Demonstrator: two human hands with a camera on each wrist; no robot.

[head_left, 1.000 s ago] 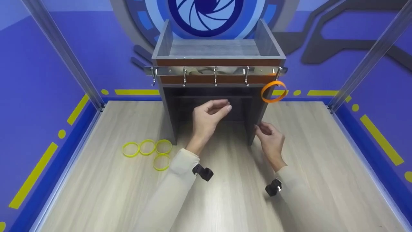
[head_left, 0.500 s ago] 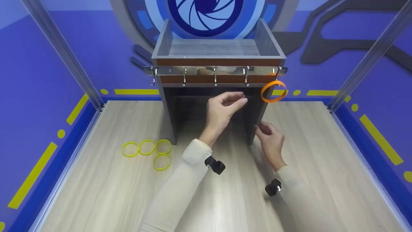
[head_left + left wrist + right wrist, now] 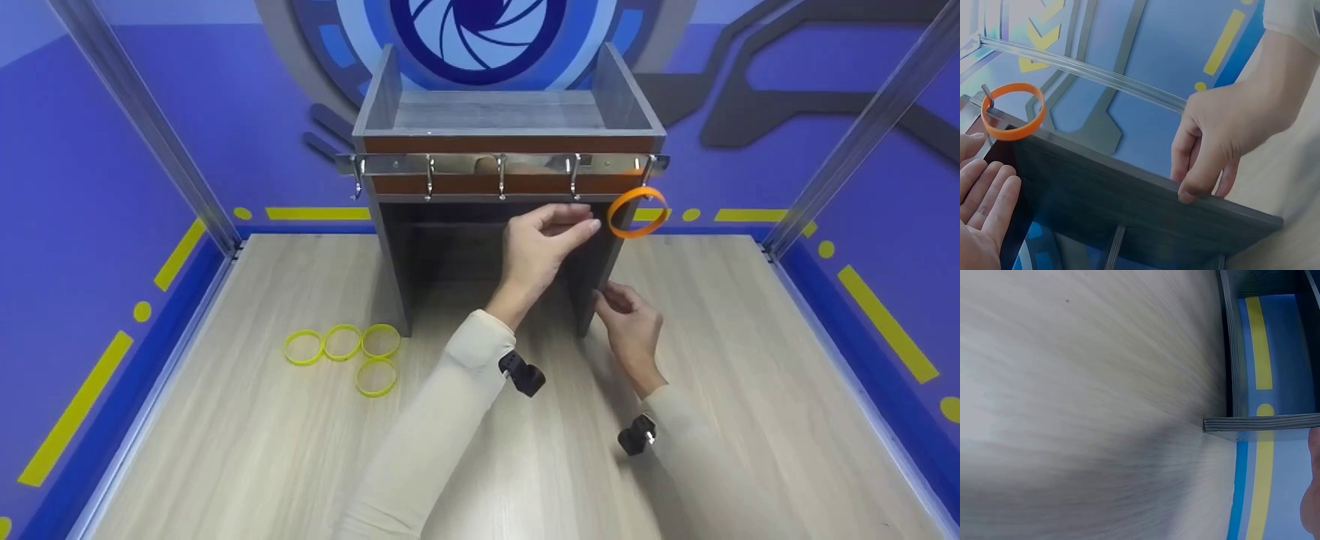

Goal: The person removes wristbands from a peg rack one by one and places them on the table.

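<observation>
My left hand [image 3: 534,251] is raised in front of the shelf's right half, fingers extended and holding nothing. Just right of its fingertips, an orange ring [image 3: 636,235] hangs from the rightmost hook; in the left wrist view the orange ring [image 3: 1008,134] loops over that hook's tip. Lower down, my right hand [image 3: 634,326] pinches the front edge of the grey hook shelf [image 3: 596,262] at its right side panel. In the left wrist view, the right thumb [image 3: 1195,185] lies on the panel's inner face, the fingers on the outer side.
Several yellow rings [image 3: 303,364] lie flat on the wooden table [image 3: 247,420], left of the shelf. A metal strip [image 3: 465,163] with several hooks runs across the shelf's front. Blue printed walls [image 3: 187,135] enclose the table at the back and both sides.
My left hand has moved right and slightly up, from the shelf's middle to beside the orange ring. My right hand, the rings and the shelf have stayed put.
</observation>
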